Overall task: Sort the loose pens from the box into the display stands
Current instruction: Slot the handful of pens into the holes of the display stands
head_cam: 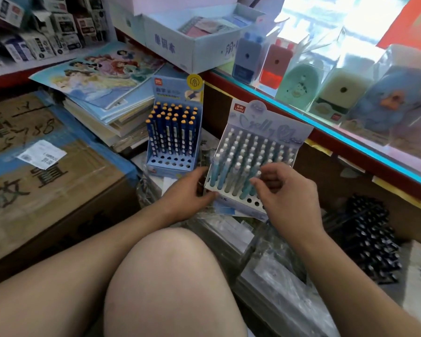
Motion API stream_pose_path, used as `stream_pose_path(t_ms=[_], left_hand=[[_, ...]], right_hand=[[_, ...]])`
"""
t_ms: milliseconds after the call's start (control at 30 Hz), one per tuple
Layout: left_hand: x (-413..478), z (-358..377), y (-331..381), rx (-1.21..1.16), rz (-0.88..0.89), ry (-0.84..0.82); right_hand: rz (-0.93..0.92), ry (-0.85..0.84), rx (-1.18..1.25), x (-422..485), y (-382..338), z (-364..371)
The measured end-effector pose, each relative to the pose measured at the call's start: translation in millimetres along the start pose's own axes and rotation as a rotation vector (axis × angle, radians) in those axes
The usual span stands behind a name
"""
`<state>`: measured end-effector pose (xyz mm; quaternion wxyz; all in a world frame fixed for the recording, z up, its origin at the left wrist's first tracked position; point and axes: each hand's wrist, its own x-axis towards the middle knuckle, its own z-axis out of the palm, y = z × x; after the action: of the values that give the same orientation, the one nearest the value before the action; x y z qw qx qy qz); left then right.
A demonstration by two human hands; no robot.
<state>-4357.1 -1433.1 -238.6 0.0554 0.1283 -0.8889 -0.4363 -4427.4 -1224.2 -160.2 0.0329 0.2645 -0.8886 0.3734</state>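
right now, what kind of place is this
Most likely a stationery shop: pen display stands, boxed pencil sharpeners on a glass counter, and stacked picture books.

A heap of plastic-wrapped packs (265, 271) seems to carry the dark-blue pen stand (170, 164) and the pale pen stand (270, 127).

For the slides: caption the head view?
Left hand holds the pale pen stand; right hand curls over its front-row pens, navy pen stand behind.
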Motion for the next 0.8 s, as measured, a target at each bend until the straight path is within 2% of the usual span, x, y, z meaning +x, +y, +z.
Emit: stream_pose_path(t_ms=[233, 433, 567, 800], left_hand=[[2, 8, -5, -0.052, -0.019, 0.058], [4, 10, -8, -0.077, -0.051, 0.063], [2, 3, -5, -0.097, -0.087, 0.0], [-23, -38, -4, -0.012, -0.154, -0.073]], right_hand=[[0.053, 0.076, -0.069, 3, -4, 15], [0.047, 0.035, -0.154, 2, -9, 11], [0.069, 0.0, -0.088, -1, -10, 4], [-0.092, -0.052, -0.101, -9, -26, -12]])
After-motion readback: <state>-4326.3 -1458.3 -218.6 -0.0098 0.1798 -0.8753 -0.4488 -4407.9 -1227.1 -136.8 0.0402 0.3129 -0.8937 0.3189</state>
